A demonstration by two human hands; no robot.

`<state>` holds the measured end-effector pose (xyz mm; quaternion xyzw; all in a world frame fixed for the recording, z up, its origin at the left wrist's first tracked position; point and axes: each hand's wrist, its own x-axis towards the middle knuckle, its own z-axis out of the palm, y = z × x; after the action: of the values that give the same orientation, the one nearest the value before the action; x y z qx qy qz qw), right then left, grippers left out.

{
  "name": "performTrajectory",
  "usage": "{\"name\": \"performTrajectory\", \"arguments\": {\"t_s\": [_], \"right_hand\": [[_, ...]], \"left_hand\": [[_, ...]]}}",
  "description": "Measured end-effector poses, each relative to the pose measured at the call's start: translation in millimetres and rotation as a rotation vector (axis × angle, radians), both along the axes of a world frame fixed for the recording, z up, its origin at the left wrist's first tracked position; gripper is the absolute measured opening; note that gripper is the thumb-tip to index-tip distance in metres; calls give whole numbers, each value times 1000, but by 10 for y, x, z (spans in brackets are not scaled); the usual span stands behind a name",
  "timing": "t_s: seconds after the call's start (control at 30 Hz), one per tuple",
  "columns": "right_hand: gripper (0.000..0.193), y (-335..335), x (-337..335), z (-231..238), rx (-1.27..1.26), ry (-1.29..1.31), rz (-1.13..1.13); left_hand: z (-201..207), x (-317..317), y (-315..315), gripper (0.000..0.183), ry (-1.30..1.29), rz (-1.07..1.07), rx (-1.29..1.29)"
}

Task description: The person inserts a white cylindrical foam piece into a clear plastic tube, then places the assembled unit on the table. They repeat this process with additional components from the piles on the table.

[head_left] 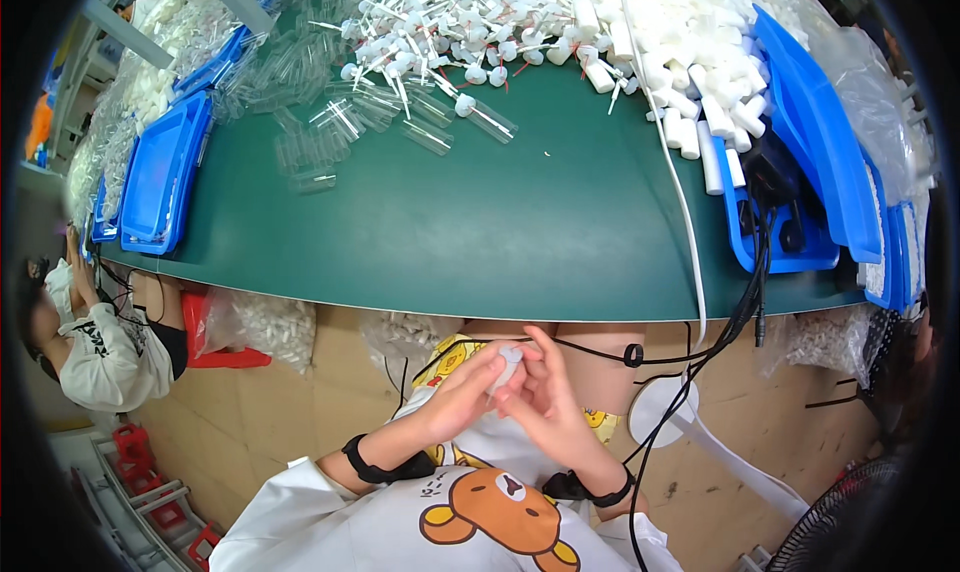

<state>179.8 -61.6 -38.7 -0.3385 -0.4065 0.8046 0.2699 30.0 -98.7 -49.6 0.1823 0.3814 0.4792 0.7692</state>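
Close to my body, just off the table's near edge, both hands meet around a small translucent whitish piece with a rounded top (pixel 508 360). My left hand (pixel 468 384) is closed on it, with the fingers wrapped about its side. My right hand (pixel 545 397) grips it from the other side, thumb toward it and index finger raised. The piece's lower part is hidden by the fingers. On the green table (pixel 450 232) beyond lie clear plastic tubes (pixel 430 135) and a heap of small white stems with round translucent heads and red strings (pixel 440 27).
White cylinders (pixel 700 67) pile up at the far right. Blue trays stand left (pixel 160 177) and right (pixel 815 142). A white cable (pixel 680 192) crosses the table; black cables (pixel 700 357) hang near my right arm. Another person (pixel 110 352) sits left. A fan (pixel 850 522) stands lower right.
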Motion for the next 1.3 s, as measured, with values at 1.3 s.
{"name": "performTrajectory", "arguments": {"t_s": [1.3], "right_hand": [[45,-101,-698,79,-382,51,-405]], "left_hand": [[272,-336,351,21,201,-255,-125]]}}
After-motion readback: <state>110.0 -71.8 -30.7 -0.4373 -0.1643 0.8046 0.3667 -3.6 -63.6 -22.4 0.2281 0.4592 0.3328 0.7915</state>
